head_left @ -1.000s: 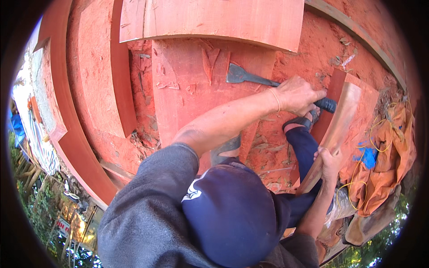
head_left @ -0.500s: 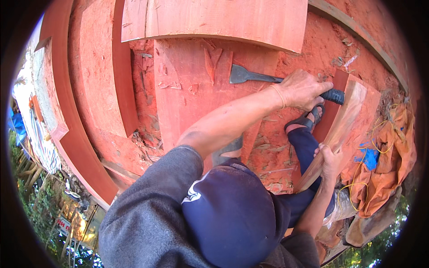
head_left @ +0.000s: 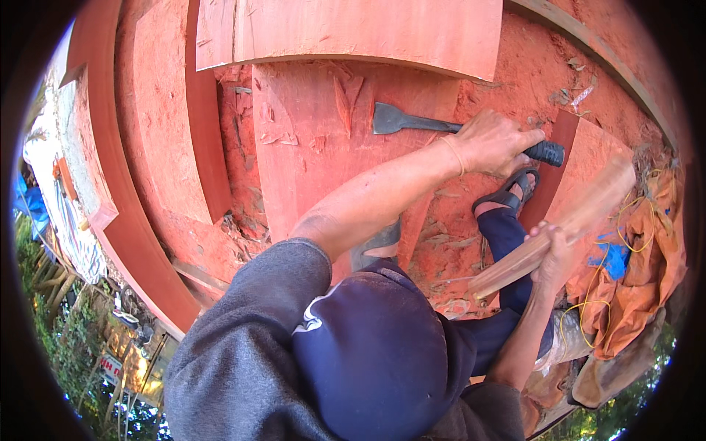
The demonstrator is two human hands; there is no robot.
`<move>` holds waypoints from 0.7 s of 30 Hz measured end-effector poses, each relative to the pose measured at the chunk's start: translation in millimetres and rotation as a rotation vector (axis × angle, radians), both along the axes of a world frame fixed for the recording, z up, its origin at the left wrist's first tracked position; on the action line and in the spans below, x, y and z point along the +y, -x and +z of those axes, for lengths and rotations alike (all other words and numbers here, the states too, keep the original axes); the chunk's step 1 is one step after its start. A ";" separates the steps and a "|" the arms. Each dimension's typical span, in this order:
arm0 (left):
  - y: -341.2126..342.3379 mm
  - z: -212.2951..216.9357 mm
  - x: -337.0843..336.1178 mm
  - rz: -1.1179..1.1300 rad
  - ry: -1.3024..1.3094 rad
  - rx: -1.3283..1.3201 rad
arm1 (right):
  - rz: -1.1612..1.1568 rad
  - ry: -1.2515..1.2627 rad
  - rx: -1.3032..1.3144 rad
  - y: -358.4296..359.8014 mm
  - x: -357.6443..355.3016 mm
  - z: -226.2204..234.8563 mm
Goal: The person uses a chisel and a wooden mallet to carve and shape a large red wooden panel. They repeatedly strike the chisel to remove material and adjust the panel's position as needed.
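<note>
1. Board (head_left: 305, 173). Lies at 11 o'clock, running in under the curved block (head_left: 360, 33) at 12 o'clock. In my judgement the step in hand is chiselling this face, so shallow, even cuts would serve best. Surface: salmon-red, flat, with loose chips on it.

2. Wooden billet (head_left: 566, 231). Located at 3 o'clock, tilted, its upper end toward 2 o'clock and standing apart from the chisel handle. As a striker, it should meet the handle end squarely; a glancing blow could reach the knuckles. Appearance: pale brown, streaked, blurred at the upper end.

3. Chisel (head_left: 419, 123). Located between 1 and 2 o'clock, blade toward 9 o'clock. Its shaft should stay in line with the blow, at a low, steady angle. Appearance: dark grey metal, flared flat blade, black ribbed handle. Whether the edge touches wood cannot be told.

4. Left hand (head_left: 494, 147). Closed around the chisel, with the handle end left exposed toward 3 o'clock. Recommended: firm hold, fingers well clear of that end.

5. Right hand (head_left: 551, 256). Closed around the billet toward its lower end. Recommended: secure hold, measured force.

6. Wood chips (head_left: 344, 106). At 12 o'clock, beside the blade; reddish, pointed. Brushing them aside would clear the cutting line.
</note>
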State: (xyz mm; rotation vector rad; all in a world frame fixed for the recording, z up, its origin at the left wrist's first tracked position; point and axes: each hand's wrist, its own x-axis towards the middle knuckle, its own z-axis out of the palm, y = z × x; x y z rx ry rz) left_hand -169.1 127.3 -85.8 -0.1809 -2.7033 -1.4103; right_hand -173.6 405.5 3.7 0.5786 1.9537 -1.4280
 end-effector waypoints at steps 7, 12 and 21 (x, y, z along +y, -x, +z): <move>-11.0 4.6 -0.4 -0.043 0.029 -0.047 | 0.062 -0.082 0.003 -9.0 -1.9 1.1; -8.6 -2.1 1.2 -0.047 0.042 -0.069 | 0.159 -0.037 0.050 -12.7 -5.0 -6.8; -39.5 11.3 5.2 -0.188 0.045 0.127 | -0.045 -0.028 -0.034 -26.7 15.4 -3.0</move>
